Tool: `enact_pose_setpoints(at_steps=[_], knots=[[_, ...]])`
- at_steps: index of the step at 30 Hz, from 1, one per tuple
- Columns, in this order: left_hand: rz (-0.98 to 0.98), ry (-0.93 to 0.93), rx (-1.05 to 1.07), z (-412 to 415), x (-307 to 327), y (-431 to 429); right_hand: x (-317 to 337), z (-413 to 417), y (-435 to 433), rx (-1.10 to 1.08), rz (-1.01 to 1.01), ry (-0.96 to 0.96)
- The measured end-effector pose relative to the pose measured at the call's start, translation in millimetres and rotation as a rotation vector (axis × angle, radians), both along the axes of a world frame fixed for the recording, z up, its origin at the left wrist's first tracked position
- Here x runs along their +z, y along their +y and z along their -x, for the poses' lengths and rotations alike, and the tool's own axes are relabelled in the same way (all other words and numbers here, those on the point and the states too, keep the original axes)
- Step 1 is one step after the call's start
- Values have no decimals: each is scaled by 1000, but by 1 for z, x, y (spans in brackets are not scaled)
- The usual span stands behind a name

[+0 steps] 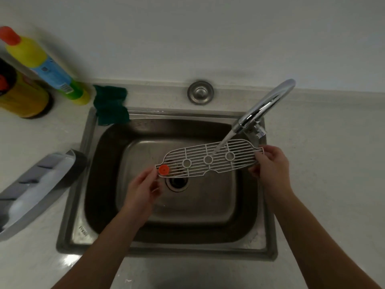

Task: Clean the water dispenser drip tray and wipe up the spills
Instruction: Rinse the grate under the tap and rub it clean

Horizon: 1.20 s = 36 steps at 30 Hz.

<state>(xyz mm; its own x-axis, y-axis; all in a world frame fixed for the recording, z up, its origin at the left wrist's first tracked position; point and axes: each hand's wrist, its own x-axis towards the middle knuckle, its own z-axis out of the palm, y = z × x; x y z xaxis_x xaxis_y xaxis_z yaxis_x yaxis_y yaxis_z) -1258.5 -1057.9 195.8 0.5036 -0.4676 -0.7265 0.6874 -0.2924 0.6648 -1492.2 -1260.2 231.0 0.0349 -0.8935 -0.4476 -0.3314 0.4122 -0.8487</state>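
A white slotted drip tray grate with three round holes and an orange float button hangs level over the steel sink. My left hand pinches its left end beside the orange button. My right hand grips its right end. Water runs from the chrome faucet onto the grate between the middle and right holes. The grey drip tray base lies on the counter left of the sink.
A dark green cloth drapes over the sink's back left corner. Yellow cleaner bottles stand on the counter at the far left. A round metal cap sits behind the basin. The drain is under the grate.
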Motion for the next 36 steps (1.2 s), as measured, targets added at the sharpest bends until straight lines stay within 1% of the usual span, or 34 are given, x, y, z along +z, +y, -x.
enact_pose_setpoints(at_steps=[2, 3, 6, 8, 10, 13, 16, 21, 25, 27, 31, 34, 36], knots=[[-118, -173, -50, -8, -6, 14, 10, -22, 0, 72, 17, -49], [-127, -194, -43, -13, -8, 18, 15, -32, 1, 106, 31, -72], [-87, -129, 21, -30, -4, 22, 27, -51, 10, 181, 88, -132], [-66, -126, 13, -41, -2, 20, 29, -52, 20, 197, 113, -177], [-58, -125, 2, -53, -1, 16, 26, -45, 31, 173, 88, -213], [-34, -122, -29, -64, 5, 7, 16, -32, 45, 63, -8, -236], [19, -134, -87, -67, 11, 1, 7, -19, 55, 31, -14, -213], [119, -127, -54, -61, 17, -6, -4, 0, 64, 189, 116, -43], [184, -147, -112, -55, 21, -5, -9, 5, 54, 209, 76, 3], [171, -143, -205, -54, 21, -2, -9, 3, 41, 200, 56, 34], [63, -218, -518, -50, 19, 6, 2, -14, 13, 217, 90, 47], [2, -406, -825, -47, 19, 0, 13, -39, 1, 232, 163, 0], [5, -503, -1029, -44, 20, -13, 17, -57, -2, 264, 192, -7]])
